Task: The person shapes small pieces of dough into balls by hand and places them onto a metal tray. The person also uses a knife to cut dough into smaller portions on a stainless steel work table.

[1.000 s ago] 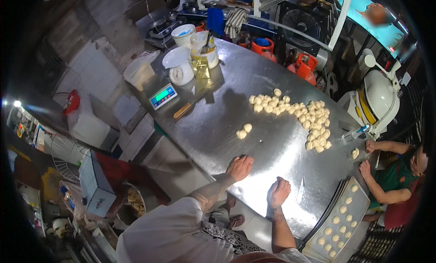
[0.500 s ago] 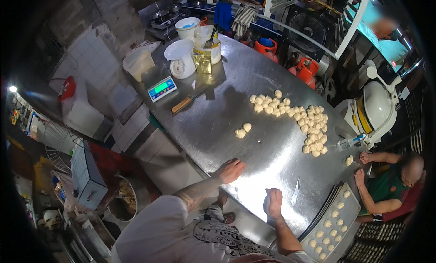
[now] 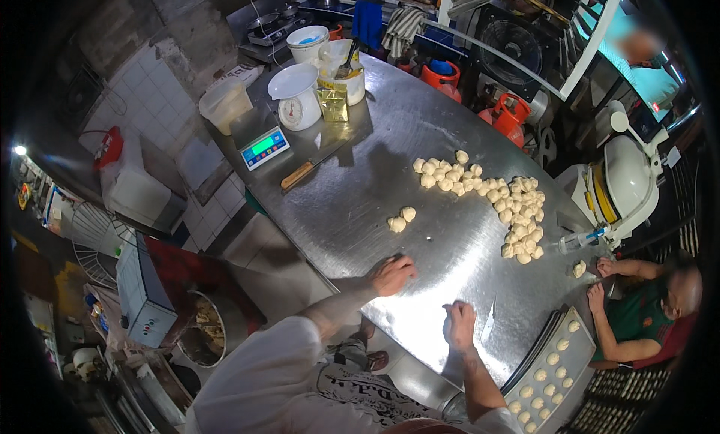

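Observation:
Both my hands rest low over the steel table (image 3: 337, 224) near its front edge. My left hand (image 3: 393, 275) is cupped palm-down, its fingers curled in; whatever may lie under it is hidden. My right hand (image 3: 460, 325) is curled too, thumb toward the left, and its palm cannot be seen. Beyond my left hand, a few small dough balls (image 3: 397, 224) sit together. A large cluster of dough balls (image 3: 517, 209) spreads over the far right part of the table. Just right of my right hand lies a thin blade (image 3: 489, 321).
A baking tray (image 3: 584, 350) with rows of dough balls lies at the right corner. Across from it, a co-worker's hands (image 3: 597, 293) rest beside a dough piece (image 3: 579, 269). Farther left are a wooden-handled knife (image 3: 298, 174), digital scale (image 3: 265, 148), dial scale (image 3: 298, 113) and tubs.
My left hand has shifted slightly right and away from me, its fingers more curled. My right hand has moved a little up and to the right. The dough balls stay put.

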`<action>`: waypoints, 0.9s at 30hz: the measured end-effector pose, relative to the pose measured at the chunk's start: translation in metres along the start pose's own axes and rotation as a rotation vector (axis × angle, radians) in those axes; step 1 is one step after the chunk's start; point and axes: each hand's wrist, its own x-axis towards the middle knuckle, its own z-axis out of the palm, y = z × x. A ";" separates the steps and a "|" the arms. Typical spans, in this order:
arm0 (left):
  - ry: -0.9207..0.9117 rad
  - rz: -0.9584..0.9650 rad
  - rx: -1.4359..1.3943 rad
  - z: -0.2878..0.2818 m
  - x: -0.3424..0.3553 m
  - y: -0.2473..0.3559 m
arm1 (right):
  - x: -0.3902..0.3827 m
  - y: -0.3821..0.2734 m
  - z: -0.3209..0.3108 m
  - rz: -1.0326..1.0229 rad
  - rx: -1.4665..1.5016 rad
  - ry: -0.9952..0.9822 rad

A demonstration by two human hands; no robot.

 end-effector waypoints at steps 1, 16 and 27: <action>0.003 -0.008 0.002 0.002 0.015 0.004 | 0.031 -0.011 0.004 -0.006 -0.035 0.098; 0.235 -0.040 0.026 0.011 0.030 0.018 | 0.066 -0.045 0.032 0.339 0.034 0.218; 0.205 -0.099 -0.061 0.010 0.041 0.023 | 0.070 -0.034 0.036 0.235 -0.017 0.280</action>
